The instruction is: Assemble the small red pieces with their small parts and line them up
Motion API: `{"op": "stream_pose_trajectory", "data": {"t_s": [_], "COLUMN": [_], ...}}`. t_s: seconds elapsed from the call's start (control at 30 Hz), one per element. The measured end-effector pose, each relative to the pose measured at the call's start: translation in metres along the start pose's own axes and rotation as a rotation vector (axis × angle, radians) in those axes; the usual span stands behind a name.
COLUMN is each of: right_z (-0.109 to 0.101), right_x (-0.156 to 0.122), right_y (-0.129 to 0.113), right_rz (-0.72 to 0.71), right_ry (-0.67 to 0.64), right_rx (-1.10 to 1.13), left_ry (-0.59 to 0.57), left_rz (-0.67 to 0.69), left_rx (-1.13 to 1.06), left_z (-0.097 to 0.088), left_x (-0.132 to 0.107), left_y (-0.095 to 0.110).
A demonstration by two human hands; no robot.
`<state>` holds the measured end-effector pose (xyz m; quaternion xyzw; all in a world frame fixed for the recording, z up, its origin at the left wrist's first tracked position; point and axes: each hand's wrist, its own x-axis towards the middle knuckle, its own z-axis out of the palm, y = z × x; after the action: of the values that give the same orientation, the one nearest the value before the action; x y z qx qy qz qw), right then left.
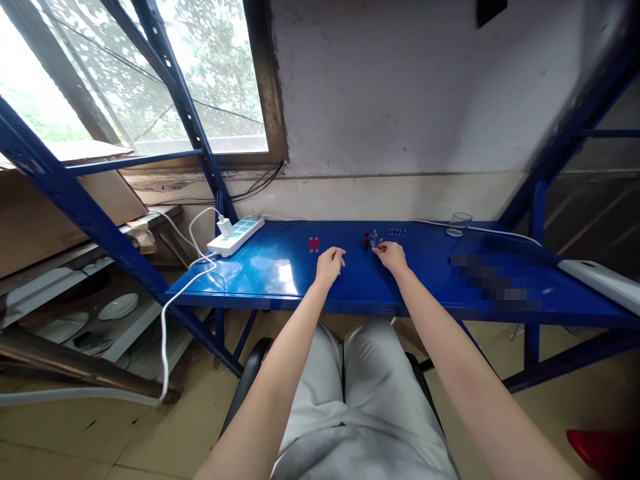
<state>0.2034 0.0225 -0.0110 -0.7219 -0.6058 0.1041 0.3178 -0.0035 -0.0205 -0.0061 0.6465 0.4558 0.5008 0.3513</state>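
My left hand (330, 265) hovers over the front half of the blue table, its fingers loosely bent and a little apart, with nothing visible in them. Two small red tubes with pale lower ends (314, 245) stand side by side just beyond it. To the right, my right hand (392, 256) has thumb and fingertips pinched together at a little cluster of clear pieces (375, 237). What the fingertips hold is too small to make out. A dark red and black piece (367, 241) is just left of those fingertips. Several tiny shiny pieces (398, 232) lie in rows behind the hand.
On the blue table (260, 280), a white power strip (236, 235) with a plugged-in cord stands at the left. A clear glass (459, 225) sits at the back right, near a blurred dark object (493, 283) and a white object (603, 280). Blue posts flank the table.
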Motion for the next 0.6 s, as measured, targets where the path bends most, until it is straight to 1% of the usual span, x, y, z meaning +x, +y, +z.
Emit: {"op": "stream_pose_trajectory", "data": {"t_s": [0.3,0.6], "right_z": [0.0001,0.0002], "right_x": [0.0000,0.0005], "right_y": [-0.0006,-0.0012], "right_rz": [0.051,0.035], "right_ry": [-0.008,-0.018], "right_rx": [0.018,-0.013], "left_ry": [-0.003,0.002], "left_rz": [-0.007,-0.027], "left_rx": [0.006,0.026], "left_z": [-0.0001,-0.0001], "left_x": [-0.0004,-0.0011], "left_y": [0.0024,0.0038]}}
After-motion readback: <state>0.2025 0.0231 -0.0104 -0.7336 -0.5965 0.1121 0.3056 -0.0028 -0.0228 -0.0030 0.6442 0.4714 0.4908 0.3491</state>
